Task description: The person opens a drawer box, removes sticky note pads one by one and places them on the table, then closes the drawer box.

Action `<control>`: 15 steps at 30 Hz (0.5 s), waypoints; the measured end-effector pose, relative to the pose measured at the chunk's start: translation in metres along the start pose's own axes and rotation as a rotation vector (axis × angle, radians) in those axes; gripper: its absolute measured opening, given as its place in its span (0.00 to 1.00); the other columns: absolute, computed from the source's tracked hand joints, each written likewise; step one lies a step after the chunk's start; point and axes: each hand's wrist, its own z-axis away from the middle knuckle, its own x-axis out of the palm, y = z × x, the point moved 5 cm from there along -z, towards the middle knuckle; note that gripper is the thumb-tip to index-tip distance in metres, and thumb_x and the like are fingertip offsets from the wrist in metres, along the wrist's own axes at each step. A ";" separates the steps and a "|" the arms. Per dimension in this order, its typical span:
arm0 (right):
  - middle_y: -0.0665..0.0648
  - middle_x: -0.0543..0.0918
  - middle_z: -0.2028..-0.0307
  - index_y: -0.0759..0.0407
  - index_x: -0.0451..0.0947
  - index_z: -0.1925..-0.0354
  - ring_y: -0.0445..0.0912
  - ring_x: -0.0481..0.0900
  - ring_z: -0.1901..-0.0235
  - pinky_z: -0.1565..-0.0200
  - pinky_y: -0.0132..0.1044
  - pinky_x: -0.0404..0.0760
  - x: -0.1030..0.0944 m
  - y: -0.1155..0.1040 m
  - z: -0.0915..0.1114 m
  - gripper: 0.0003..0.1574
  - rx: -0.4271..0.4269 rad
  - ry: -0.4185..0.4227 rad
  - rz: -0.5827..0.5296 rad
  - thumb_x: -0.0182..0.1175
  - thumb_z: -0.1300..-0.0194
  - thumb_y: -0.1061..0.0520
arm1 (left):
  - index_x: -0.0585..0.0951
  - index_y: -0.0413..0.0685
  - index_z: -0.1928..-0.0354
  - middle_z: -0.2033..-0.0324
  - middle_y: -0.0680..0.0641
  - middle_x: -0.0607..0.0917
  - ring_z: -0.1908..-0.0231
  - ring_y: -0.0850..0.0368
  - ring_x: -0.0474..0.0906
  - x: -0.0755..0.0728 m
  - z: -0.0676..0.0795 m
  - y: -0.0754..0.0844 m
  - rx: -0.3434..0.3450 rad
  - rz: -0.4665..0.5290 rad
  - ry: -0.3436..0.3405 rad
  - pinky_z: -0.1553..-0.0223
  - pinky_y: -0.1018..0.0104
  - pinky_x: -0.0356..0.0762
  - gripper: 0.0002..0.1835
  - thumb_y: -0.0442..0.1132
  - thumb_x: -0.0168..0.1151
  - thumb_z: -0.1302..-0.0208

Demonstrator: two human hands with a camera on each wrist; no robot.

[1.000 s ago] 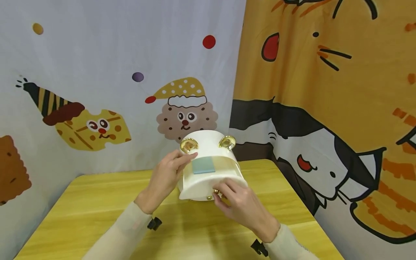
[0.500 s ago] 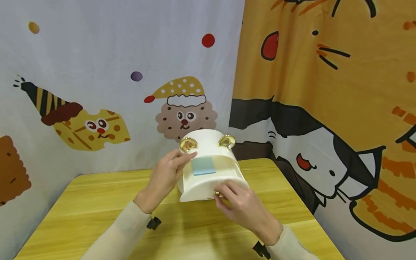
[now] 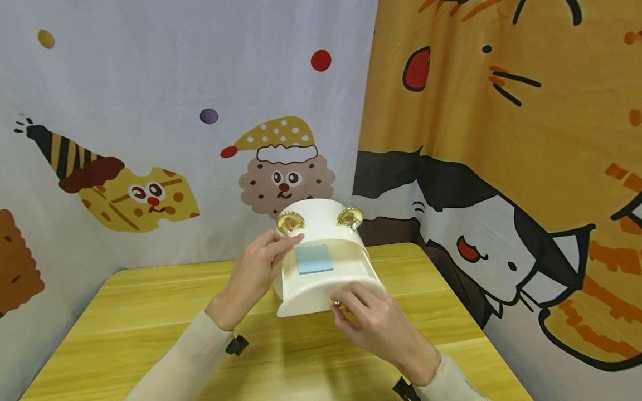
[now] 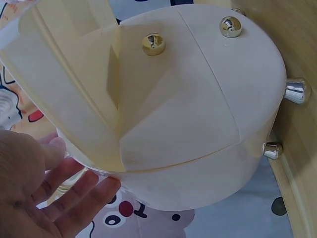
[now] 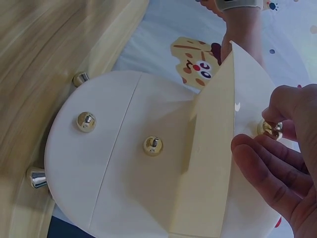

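A white rounded storage box (image 3: pixel 321 218) with gold ears and gold knobs stands on the table. Its top drawer (image 3: pixel 307 301) is pulled out toward me, and a flat light-blue square pad (image 3: pixel 314 259) lies inside. My right hand (image 3: pixel 375 317) pinches the drawer's gold knob (image 5: pixel 271 130) between thumb and fingers. On the box's left side, my left hand (image 3: pixel 253 273) rests with extended fingers (image 4: pixel 79 208) touching the shell near the left gold ear (image 3: pixel 291 223). Two lower drawers show in the wrist views, pushed in, with a gold knob (image 5: pixel 153 146) on the middle one.
The yellow wood-grain table (image 3: pixel 150 328) extends around the box. Behind it hangs a white curtain (image 3: pixel 165 67) with cartoon prints, and an orange cat-print curtain (image 3: pixel 501 122) hangs at the right. Short gold feet (image 4: pixel 296 91) support the box.
The top drawer has slid farther out toward me, with my right hand moving along on its knob. More of the inside shows around the blue pad. My left hand stays on the box.
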 end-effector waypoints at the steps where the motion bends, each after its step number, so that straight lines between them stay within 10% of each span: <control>1: 0.50 0.90 0.57 0.55 0.90 0.52 0.40 0.84 0.67 0.68 0.22 0.83 -0.001 -0.001 0.000 0.12 0.000 -0.001 0.000 0.61 0.15 0.53 | 0.92 0.59 0.29 0.59 0.50 0.88 0.67 0.60 0.74 0.000 0.000 0.000 -0.002 -0.001 -0.001 0.69 0.70 0.76 0.25 0.29 0.75 0.21; 15: 0.50 0.91 0.56 0.54 0.90 0.51 0.40 0.86 0.66 0.68 0.22 0.84 -0.005 -0.006 0.004 0.14 0.002 -0.012 0.008 0.60 0.13 0.51 | 0.93 0.55 0.31 0.57 0.49 0.88 0.67 0.60 0.76 -0.003 -0.002 0.002 0.013 -0.022 -0.024 0.69 0.68 0.79 0.19 0.34 0.72 0.17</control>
